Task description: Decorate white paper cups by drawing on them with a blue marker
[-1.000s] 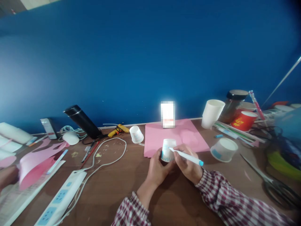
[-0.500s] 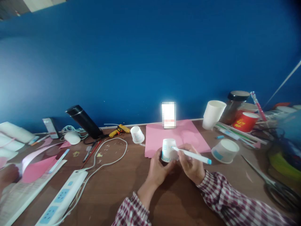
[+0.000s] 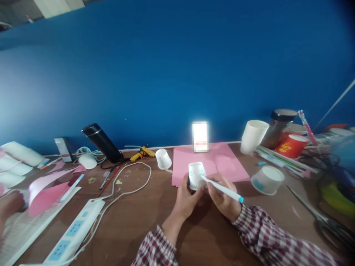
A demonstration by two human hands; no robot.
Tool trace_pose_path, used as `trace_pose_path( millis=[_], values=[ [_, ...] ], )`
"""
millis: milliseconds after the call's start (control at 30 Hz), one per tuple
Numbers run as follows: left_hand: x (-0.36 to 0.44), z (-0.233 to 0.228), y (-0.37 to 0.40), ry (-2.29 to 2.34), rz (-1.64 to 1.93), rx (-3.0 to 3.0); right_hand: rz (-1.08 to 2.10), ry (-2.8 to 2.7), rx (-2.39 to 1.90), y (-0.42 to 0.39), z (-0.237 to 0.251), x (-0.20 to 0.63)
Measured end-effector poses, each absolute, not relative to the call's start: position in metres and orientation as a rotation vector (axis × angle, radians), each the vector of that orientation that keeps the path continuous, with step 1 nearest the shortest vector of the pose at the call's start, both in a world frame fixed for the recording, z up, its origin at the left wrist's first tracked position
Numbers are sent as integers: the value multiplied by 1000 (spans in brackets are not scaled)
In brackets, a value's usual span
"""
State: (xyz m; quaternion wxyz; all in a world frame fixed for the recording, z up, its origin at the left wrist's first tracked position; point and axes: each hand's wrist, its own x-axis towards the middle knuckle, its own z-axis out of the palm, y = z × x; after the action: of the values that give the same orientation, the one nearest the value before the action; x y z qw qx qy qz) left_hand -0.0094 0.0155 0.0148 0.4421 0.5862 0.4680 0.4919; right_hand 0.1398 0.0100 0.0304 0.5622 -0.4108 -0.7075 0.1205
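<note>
My left hand (image 3: 187, 197) is closed around a small white paper cup (image 3: 196, 173), which sits upside down, narrow end up, and carries light-blue drawn marks. A white marker (image 3: 226, 190) with a blue end is pinched in my right hand (image 3: 224, 195), its tip at the cup's right side. Behind both hands lies a sheet of pink paper (image 3: 205, 159) on the brown table. To the right, another white paper cup (image 3: 267, 181) with a blue patch stands upside down. A blue marker cap (image 3: 261, 163) lies just behind it.
Scissors (image 3: 318, 218) lie at right, near a stack of white cups (image 3: 253, 136) and a red cup (image 3: 292, 146). A power strip (image 3: 74, 229) with its white cable, a black flask (image 3: 102, 142) and a yellow glue gun (image 3: 142, 153) are left. Another person's hand (image 3: 11, 207) shows far left.
The marker tip has moved lower on the cup, and the marker's blue end has dipped down and left. The cup is turned slightly in my left hand. The view has shifted a little.
</note>
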Motion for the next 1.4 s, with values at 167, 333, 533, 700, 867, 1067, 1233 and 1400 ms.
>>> trace_pose_path(
  millis=[167, 333, 533, 700, 867, 1067, 1233, 1400],
  values=[
    [-9, 17, 15, 1165, 1198, 1478, 285, -1681, -953, 11, 32, 140],
    [-8, 20, 14, 1158, 1199, 1479, 257, -1684, -930, 11, 31, 140],
    [-8, 22, 13, 1178, 1191, 1501, 254, -1697, -945, 11, 30, 141],
    [-7, 22, 13, 1168, 1189, 1516, 267, -1708, -955, 11, 29, 141],
    [-7, 22, 13, 1181, 1176, 1536, 263, -1703, -982, 11, 28, 141],
    [-8, 21, 13, 1223, 1154, 1569, 276, -1706, -1014, 10, 29, 141],
    [-6, 21, 12, 1167, 1148, 1524, 238, -1744, -961, 10, 30, 140],
    [-5, 19, 12, 1193, 1155, 1554, 232, -1735, -979, 10, 30, 141]
  ],
)
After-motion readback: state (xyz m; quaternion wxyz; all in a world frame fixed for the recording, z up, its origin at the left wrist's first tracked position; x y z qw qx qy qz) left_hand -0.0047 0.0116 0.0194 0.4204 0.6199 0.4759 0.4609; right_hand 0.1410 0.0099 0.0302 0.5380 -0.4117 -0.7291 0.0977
